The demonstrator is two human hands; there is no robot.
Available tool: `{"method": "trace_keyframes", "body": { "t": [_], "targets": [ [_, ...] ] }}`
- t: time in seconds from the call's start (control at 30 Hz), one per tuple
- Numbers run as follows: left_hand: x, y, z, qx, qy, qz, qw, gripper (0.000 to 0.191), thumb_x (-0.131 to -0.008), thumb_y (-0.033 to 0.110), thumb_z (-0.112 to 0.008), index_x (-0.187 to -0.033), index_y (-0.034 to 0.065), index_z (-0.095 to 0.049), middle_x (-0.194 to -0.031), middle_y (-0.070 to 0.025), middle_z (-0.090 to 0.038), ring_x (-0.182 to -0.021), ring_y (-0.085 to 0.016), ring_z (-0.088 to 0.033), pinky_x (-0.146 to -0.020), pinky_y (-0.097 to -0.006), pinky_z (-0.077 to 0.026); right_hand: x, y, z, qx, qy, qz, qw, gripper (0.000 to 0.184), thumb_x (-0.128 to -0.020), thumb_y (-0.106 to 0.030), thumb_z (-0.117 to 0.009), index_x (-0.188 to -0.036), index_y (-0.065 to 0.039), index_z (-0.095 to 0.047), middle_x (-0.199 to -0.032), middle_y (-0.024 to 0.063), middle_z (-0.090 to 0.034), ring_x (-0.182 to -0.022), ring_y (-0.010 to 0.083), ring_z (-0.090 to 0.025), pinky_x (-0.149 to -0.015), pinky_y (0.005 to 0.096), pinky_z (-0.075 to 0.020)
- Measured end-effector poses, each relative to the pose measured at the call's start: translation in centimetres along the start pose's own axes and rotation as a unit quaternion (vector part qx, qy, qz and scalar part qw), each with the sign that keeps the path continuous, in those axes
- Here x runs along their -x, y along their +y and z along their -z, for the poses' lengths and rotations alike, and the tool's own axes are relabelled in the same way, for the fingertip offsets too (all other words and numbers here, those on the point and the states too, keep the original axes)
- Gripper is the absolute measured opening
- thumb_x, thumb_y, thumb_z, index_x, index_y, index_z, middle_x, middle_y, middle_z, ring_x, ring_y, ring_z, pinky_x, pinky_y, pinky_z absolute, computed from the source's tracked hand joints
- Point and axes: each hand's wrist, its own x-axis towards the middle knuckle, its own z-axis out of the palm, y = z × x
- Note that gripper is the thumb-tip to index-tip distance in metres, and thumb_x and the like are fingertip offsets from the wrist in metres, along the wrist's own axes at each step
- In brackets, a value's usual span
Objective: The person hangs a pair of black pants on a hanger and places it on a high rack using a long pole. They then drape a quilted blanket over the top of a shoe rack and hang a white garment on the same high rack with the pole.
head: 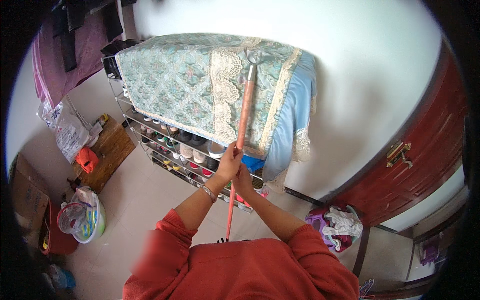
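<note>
A long reddish clothes pole (245,107) runs up and away before my body, its metal hook (250,57) in front of the quilted cover. My left hand (229,162) wraps around the shaft, with a silver bracelet (209,193) on that wrist. Just below it, my right hand (243,183) grips the same shaft. Behind the pole, a green floral quilted cover (172,82) with cream lace hangs over the top of a shoe rack (174,144). Whether the hook touches the cover I cannot tell. Nothing hangs from the hook.
Dark garments and a purple curtain (56,75) hang upper left. A wooden bench (108,153) carries an orange item (87,159) and a plastic bag (69,131). A filled tub (99,221) stands left; a basket of clothes (317,225) stands right by the red door (427,165).
</note>
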Motion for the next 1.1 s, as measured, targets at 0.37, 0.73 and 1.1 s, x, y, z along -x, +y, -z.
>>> {"method": "trace_keyframes", "body": {
  "t": [0.37, 0.73, 1.1],
  "targets": [
    [3.4, 1.2, 0.1, -0.35, 0.126, -0.272, 0.887, 0.057, -0.087, 0.01, -0.063, -0.136, -0.0033, -0.037, -0.123, -0.0205, -0.05, -0.113, -0.035, -0.048, -0.097, -0.0427, -0.038, 8.9, 7.8, 3.7, 0.101, -0.024, -0.081, 0.991, 0.033, -0.09, -0.022, -0.06, -0.112, -0.001, -0.051, -0.09, 0.0146, -0.063, -0.086, 0.0257, -0.063, -0.075, 0.0365, -0.0507],
    [16.7, 2.4, -5.5, -0.064, -0.218, -0.152, 0.962, 0.033, -0.085, -0.002, -0.056, -0.117, 0.0026, -0.055, -0.11, -0.0138, -0.057, -0.098, -0.025, -0.056, -0.084, -0.0336, -0.046, 32.8, 6.7, 7.6, 0.044, 0.189, -0.426, 0.884, 0.022, -0.089, -0.022, -0.057, -0.096, -0.002, -0.061, -0.083, 0.0119, -0.065, -0.076, 0.0223, -0.064, -0.069, 0.0342, -0.0501],
    [19.6, 0.2, -19.2, -0.021, -0.476, -0.076, 0.876, 0.016, -0.088, 0.003, -0.056, -0.103, 0.0031, -0.062, -0.092, -0.0104, -0.062, -0.075, -0.019, -0.06, -0.068, -0.0294, -0.049, 39.3, 11.6, 18.9, -0.066, 0.431, -0.42, 0.796, 0.015, -0.089, -0.015, -0.057, -0.093, -0.001, -0.06, -0.075, 0.0049, -0.061, -0.063, 0.0132, -0.056, -0.057, 0.0267, -0.0464]
  ]
}}
